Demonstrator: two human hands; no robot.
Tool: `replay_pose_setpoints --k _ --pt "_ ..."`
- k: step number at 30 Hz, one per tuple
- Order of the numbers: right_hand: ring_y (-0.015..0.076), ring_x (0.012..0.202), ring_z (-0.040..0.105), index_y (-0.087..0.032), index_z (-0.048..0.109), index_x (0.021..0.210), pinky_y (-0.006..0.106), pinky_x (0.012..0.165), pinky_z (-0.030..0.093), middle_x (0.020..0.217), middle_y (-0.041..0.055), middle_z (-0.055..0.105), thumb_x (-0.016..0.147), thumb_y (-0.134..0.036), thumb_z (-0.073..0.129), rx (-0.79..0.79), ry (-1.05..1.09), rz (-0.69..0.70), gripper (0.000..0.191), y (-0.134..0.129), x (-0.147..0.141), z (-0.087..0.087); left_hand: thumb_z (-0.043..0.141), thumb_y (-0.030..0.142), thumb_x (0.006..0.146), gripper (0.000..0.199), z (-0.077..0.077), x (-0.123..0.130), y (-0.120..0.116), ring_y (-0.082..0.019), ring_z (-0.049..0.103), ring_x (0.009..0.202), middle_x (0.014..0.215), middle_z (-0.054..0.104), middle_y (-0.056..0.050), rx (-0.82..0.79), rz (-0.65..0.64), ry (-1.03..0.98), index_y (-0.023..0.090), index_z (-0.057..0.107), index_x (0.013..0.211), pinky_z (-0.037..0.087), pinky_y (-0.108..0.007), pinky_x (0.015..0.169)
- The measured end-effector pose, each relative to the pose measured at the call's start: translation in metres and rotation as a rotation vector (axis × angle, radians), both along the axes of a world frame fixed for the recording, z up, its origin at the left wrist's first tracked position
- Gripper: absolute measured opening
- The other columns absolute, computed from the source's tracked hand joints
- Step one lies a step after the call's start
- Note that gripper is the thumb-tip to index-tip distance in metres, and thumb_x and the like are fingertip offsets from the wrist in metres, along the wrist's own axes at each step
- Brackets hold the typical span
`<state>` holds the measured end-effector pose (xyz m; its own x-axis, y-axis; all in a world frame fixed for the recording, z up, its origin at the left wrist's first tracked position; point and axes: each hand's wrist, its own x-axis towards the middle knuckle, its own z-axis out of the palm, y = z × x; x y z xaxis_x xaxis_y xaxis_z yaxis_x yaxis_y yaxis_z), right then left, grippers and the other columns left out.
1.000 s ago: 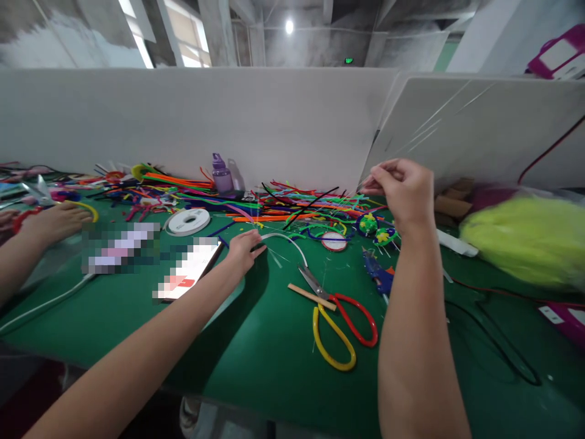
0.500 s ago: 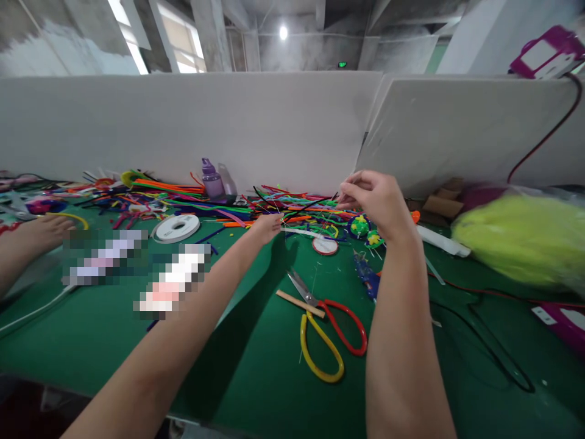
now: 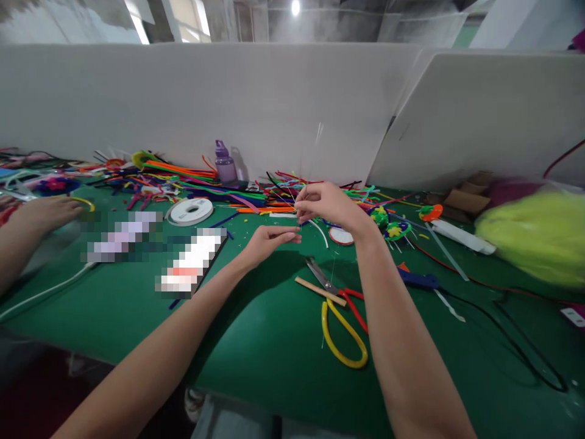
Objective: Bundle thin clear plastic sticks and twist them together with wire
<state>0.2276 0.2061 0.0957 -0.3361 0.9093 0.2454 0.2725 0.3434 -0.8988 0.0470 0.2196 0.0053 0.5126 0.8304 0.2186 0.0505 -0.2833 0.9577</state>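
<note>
thread (image 3: 286,200) is pinched by the right hand (image 3: 325,205), work seemingly unfinished; the left hand (image 3: 273,239) is narrowed, its hold unclear. at three o'clock, flowers (image 3: 397,230) appear completed.

You can read no words here. Print on the round white plastic spool (image 3: 179,215), left of your left fingers (image 3: 275,231), is too small.

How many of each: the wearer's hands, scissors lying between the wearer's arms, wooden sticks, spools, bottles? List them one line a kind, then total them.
Hands: 2 (left hand, right hand)
Scissors: 1 pair, partly hidden
Wooden stick: 1
Spool: 1
Bottle: 1
Total: 6
</note>
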Motion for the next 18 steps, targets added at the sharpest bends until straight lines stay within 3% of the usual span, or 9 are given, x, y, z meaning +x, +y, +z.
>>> replay_pose_setpoints --k 7,18 --pt "0.014 0.064 0.064 -0.014 0.059 0.074 0.03 0.067 0.056 0.07 0.0045 0.066 0.074 -0.017 0.058 -0.028 -0.026 0.024 0.003 -0.003 -0.007 -0.002 0.067 0.036 0.072 0.033 0.002 -0.003 -0.004 -0.021 0.067 0.08 0.083 0.072 -0.011 -0.028 0.003 -0.068 0.01 0.07 0.093 0.05 -0.034 0.082" --pt "0.0154 0.057 0.065 -0.017 0.062 0.07 0.027 0.055 0.055 0.069 0.0052 0.067 0.071 -0.014 0.06 -0.033 -0.187 -0.026 0.003 -0.003 -0.014 -0.01 0.068 0.035 0.069 0.028 -0.008 0.003 -0.005 -0.021 0.067 0.075 0.077 0.072 -0.007 -0.019 0.008 -0.038 0.014 0.07 0.088 0.051 -0.032 0.078"
